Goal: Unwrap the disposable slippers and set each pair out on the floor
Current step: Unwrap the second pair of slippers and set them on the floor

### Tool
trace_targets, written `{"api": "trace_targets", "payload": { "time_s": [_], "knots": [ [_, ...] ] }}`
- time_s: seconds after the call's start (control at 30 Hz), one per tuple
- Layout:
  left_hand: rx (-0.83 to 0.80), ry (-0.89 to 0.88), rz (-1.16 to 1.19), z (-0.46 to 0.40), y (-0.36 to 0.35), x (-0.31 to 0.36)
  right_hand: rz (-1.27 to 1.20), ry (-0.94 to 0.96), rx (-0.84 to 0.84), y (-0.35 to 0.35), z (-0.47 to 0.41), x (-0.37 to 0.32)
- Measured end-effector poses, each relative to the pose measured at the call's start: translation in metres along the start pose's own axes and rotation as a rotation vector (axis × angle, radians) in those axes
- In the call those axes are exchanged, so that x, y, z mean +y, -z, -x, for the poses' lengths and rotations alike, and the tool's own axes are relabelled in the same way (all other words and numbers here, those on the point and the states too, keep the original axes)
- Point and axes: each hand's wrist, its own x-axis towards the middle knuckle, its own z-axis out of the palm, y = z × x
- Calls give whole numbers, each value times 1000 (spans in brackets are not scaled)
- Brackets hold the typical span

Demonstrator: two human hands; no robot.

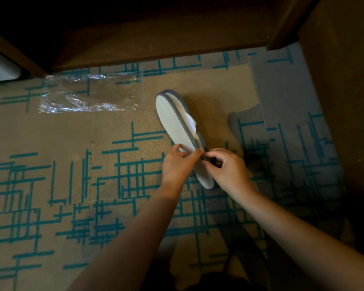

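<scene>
Your left hand [178, 162] and right hand [223, 166] pinch the near end of the stacked slippers [177, 120], held sole to sole just above the carpet [114, 122]. Pull unevenly and the thin pair may twist or drop crooked. Beyond, the empty wrapper [90, 93] could slide underfoot.

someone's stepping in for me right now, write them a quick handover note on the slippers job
Left hand: pinching the near part of the slipper pair, on its left side.
Right hand: gripping the same pair from the right, at the grey trim.
The two white slippers are pressed together, standing on edge on the patterned carpet.
Done: the pair is out of its wrapping; the empty clear plastic wrapper lies flat on the carpet to the left.
Left: pull the two slippers apart and lay them side by side on the floor. No other pairs are in view.
</scene>
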Motion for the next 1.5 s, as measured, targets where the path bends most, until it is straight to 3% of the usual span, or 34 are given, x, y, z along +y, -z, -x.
{"api": "trace_targets", "payload": {
  "time_s": [0.13, 0.23, 0.4, 0.53, 0.73, 0.9, 1.03, 1.13, 1.23, 1.3, 1.5],
  "knots": [
    [-44, -6, 131, -2, 7, -1, -24, 31, 13, 1, -3, 3],
    [-77, 4, 341, -3, 18, -10, -31, -97, 120, 12, -15, 9],
    [-148, 47, 440, -9, 34, -32, -268, -242, 224, 45, -41, 16],
    [-252, 120, 592, -10, 29, -41, -513, -365, 115, 38, -39, 13],
    [-289, 133, 627, -10, 21, -40, -371, -351, -120, 10, -20, 12],
    [-284, 103, 634, -8, 16, -40, -178, -376, -67, 14, -18, 23],
    [-317, 95, 642, -3, 14, -32, -396, -577, -242, 19, -14, 27],
    [-151, 30, 510, 2, 19, -27, -365, -457, -211, 21, -14, 30],
    [280, -153, 393, -1, 36, -19, -310, -356, -232, 27, -22, 32],
    [463, -203, 317, -10, 51, -12, -292, -338, -247, 34, -30, 35],
    [436, -189, 221, -29, 74, -7, -218, -311, -282, 45, -52, 34]
  ]
}}
